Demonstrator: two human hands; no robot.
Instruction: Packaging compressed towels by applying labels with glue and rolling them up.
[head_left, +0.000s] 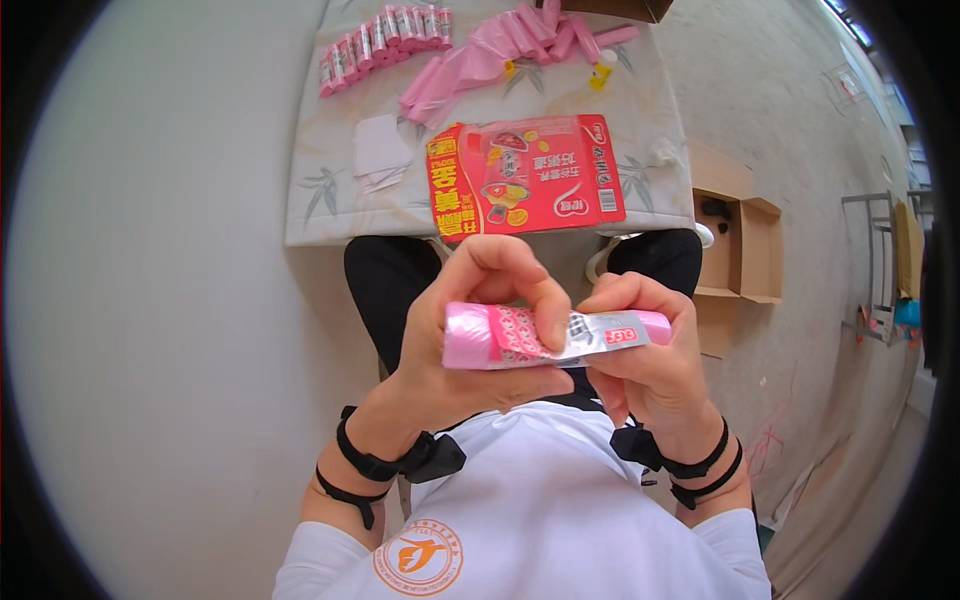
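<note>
Both my hands hold one roll of pink plastic bags (pixel 470 335) level above my lap. A label band in silver, pink and white (pixel 600 333) wraps around its middle. My left hand (pixel 470 290) grips the left part, its index finger pressing on the label and its thumb below. My right hand (pixel 655 350) closes around the right end, fingertips at the label's edge. Beyond them, a flattened red and yellow carton sheet (pixel 545 180) lies at the near edge of the table (pixel 310 215). Left of it sits a small stack of white paper labels (pixel 380 150).
Labelled pink rolls (pixel 385 40) stand in rows at the table's far left. Unlabelled pink rolls (pixel 530 35) lie heaped at the far middle, beside a small yellow and white bottle (pixel 602 70). On the floor at right is an open cardboard box (pixel 755 240); a metal rack (pixel 880 260) stands farther right.
</note>
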